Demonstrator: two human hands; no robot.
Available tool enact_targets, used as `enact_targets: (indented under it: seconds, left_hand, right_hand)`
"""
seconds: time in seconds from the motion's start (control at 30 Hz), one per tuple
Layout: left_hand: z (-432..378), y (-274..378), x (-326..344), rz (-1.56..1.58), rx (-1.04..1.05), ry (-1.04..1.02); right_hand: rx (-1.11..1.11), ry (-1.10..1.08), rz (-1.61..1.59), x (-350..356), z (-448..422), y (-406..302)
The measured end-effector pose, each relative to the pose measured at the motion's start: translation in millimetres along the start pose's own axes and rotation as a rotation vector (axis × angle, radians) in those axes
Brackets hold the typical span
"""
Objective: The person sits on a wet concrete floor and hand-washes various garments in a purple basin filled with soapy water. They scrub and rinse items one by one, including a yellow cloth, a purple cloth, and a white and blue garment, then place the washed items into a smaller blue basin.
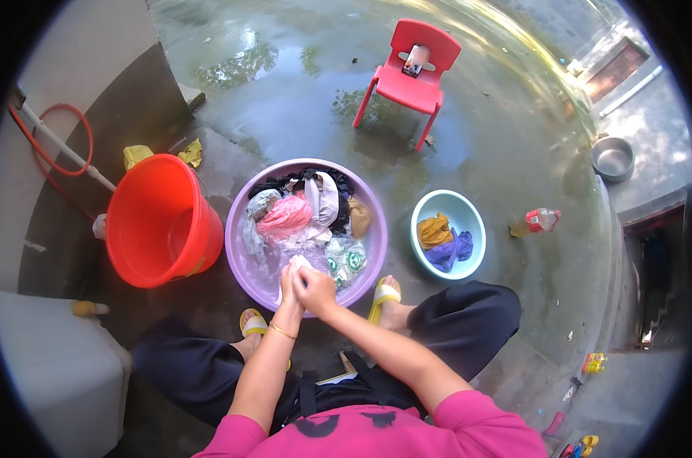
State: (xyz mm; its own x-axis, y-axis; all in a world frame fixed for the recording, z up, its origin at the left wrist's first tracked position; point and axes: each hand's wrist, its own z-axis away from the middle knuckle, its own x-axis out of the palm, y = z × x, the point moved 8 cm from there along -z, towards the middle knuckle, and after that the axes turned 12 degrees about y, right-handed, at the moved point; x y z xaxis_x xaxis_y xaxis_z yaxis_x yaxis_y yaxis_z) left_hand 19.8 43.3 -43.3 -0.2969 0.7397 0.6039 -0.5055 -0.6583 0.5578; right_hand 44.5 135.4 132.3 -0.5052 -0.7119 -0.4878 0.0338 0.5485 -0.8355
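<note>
My left hand (287, 283) and my right hand (315, 288) are pressed together over the near side of a purple plastic basin (235, 269). Between them they grip a white cloth (301, 261), mostly hidden by the fingers. Water and wet laundry fill the basin. A pink garment (286, 214) lies beside a pale grey one (260, 207), with white fabric (323, 200) and black fabric (342, 214) next to them. A tan piece (360, 217) rests at the right wall. Closer to my right hand is a clear plastic bag with green print (346, 259).
On the left stands a red bucket (151, 223), beside a wall with an orange hose (88, 137). A light blue basin (476, 255) at right holds mustard cloth (435, 230) and purple cloth (450, 252). Beyond are a plastic bottle (538, 221) and a red chair (409, 89) on wet concrete.
</note>
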Motion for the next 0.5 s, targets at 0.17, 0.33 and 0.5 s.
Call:
enact_targets:
  seconds: [0.17,0.33,0.5]
  left_hand:
    - [59,7,72,-0.075,-0.01,0.26]
    - [35,7,62,-0.127,0.0,0.225]
    - [40,-18,67,-0.122,-0.078,0.163]
  right_hand:
    - [0.401,0.18,-0.022,-20,-23,106]
    - [0.261,0.218,0.001,-16,-2,66]
    - [0.447,0.112,-0.122,3,-7,147]
